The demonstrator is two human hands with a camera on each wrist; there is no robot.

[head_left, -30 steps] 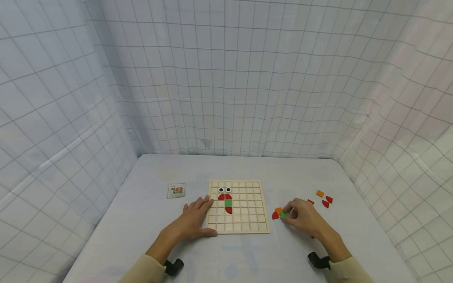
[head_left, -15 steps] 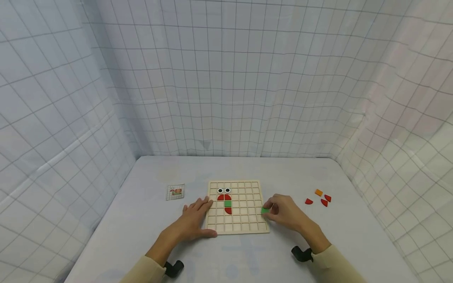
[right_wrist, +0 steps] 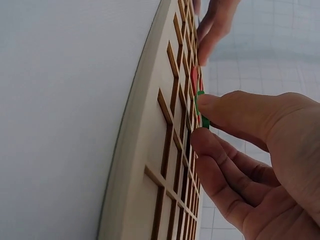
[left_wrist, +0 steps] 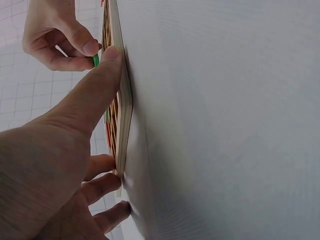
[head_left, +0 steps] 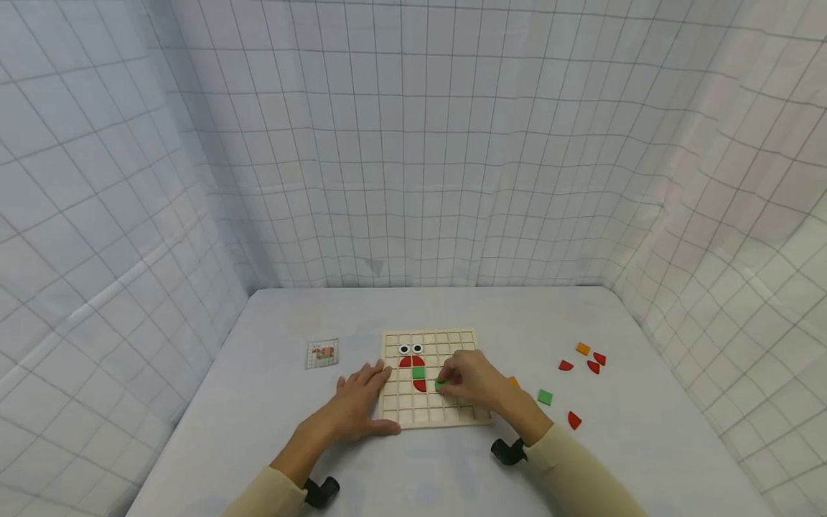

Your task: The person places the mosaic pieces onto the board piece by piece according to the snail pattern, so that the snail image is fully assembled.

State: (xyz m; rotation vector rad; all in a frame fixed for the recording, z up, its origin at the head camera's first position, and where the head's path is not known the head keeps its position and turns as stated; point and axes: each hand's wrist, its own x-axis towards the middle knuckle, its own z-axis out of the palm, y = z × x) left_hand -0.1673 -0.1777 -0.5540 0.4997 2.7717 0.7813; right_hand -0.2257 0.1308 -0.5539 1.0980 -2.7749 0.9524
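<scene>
My right hand point(head_left: 474, 380) pinches a small green tile point(head_left: 441, 385) between thumb and fingers, close over the middle of a pale wooden grid board point(head_left: 426, 416). The right wrist view shows this green tile point(right_wrist: 202, 107) tilted at the fingertips. My left hand point(head_left: 358, 402) rests on the board's left side, fingers spread along the edge and thumb at the near corner. On the board, two round eye tiles point(head_left: 410, 349) sit above two red quarter-circle tiles point(head_left: 411, 362). Below those lie a green square tile point(head_left: 418, 373) and another red quarter-circle tile point(head_left: 420, 385).
A picture card point(head_left: 321, 353) lies left of the board. Right of it are an orange tile point(head_left: 583, 349), several red tiles point(head_left: 566, 365), a green square point(head_left: 545, 397) and a lone red quarter-circle point(head_left: 574, 420). Another orange tile point(head_left: 512, 381) is partly hidden by my right wrist.
My right hand has picked the green tile up from the right of the board and carried it left, over the grid. My left hand stays in place.
</scene>
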